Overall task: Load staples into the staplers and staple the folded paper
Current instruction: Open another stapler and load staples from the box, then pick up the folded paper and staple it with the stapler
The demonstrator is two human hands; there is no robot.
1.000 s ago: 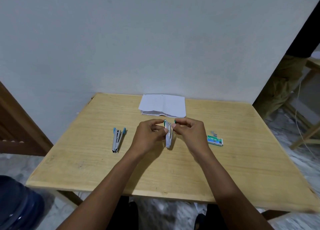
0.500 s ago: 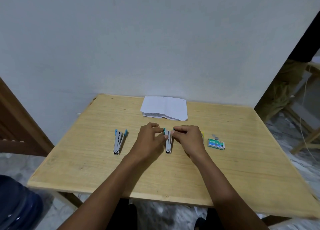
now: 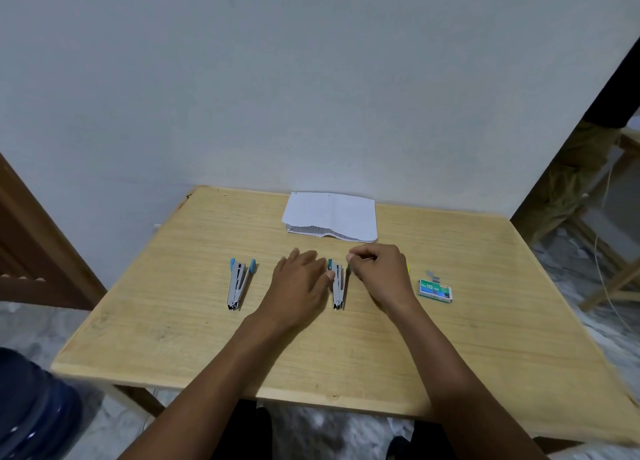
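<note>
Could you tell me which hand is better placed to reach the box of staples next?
Right, probably. The staple box lies just beyond the right hand, on that side; the left hand sits across the middle stapler from it.

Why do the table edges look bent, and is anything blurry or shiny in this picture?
Head view: the wide lens bends the table edges; light is soft, with faint shadows under the left hand and right hand; only small glints on the middle stapler; the blue object at lower left is smeared; the folded paper has print too small to read.
</note>
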